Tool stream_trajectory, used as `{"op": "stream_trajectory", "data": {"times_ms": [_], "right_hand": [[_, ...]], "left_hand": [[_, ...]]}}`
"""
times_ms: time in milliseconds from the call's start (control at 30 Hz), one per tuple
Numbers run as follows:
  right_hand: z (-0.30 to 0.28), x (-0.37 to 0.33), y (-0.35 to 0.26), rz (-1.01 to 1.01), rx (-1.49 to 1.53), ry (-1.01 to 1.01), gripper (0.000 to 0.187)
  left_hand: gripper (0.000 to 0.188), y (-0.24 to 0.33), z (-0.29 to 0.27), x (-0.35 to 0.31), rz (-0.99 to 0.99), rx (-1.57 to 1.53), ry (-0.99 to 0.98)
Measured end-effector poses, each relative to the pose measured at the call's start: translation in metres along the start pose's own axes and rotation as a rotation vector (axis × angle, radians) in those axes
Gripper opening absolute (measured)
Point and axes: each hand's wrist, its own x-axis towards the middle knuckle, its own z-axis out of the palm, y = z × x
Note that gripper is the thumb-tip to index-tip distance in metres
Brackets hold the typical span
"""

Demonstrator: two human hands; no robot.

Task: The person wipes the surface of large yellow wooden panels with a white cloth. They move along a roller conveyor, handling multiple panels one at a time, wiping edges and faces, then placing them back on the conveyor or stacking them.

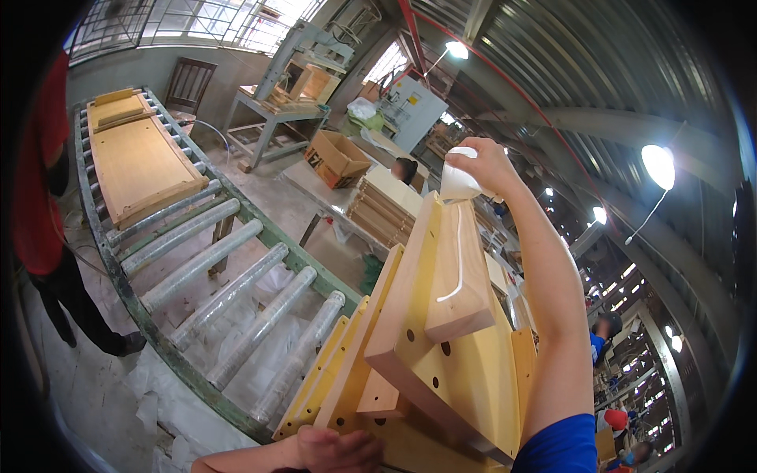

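My right hand (482, 167) grips a white squeeze bottle (459, 175) at the far end of a raised wooden strip (465, 303). A line of white glue (460, 264) runs along the strip's upper face, from near the bottle toward the near end. The strip is on a wooden panel (410, 335) with dark round holes; more yellowish panels (347, 366) lean beside and beneath it. My left hand (341, 449) is low in front of the panels' near edge, fingers curled, slightly blurred, with no object visible in it.
A roller conveyor (268, 296) curves along the left, carrying a flat wooden panel (146, 162) at its far end. A person in red (39, 173) stands beyond it. Past the conveyor are a cardboard box (337, 158), stacked boards (382, 209) and a machine on a stand (276, 110).
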Motion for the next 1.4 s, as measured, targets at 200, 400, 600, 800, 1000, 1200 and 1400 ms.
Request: {"op": "stream_trajectory", "data": {"times_ms": [200, 400, 600, 800, 1000, 1200, 1400], "right_hand": [[-0.012, -0.024, -0.015, -0.006, 0.08, -0.003, 0.039], [-0.027, -0.051, -0.043, -0.006, 0.209, -0.079, 0.041], [-0.035, -0.069, -0.064, -0.03, 0.264, -0.113, 0.037], [-0.04, -0.076, -0.073, -0.041, 0.231, -0.085, 0.037], [-0.04, -0.082, -0.075, -0.049, 0.179, -0.05, 0.04], [-0.052, -0.098, -0.091, -0.06, 0.341, -0.125, 0.039], [-0.063, -0.121, -0.11, -0.111, 0.371, -0.126, 0.038]], "left_hand": [[0.016, -0.001, 0.003, 0.007, 0.01, 0.149, 0.061], [0.014, 0.0, 0.003, 0.006, -0.009, 0.109, 0.093], [0.014, -0.004, 0.002, 0.004, 0.005, 0.086, 0.113], [0.013, -0.004, 0.002, 0.006, -0.031, 0.058, 0.136], [0.014, -0.001, 0.001, 0.007, -0.05, 0.044, 0.122], [0.015, -0.001, 0.002, 0.007, -0.038, 0.05, 0.114], [0.014, 0.0, 0.0, 0.011, -0.052, 0.039, 0.103]]}}
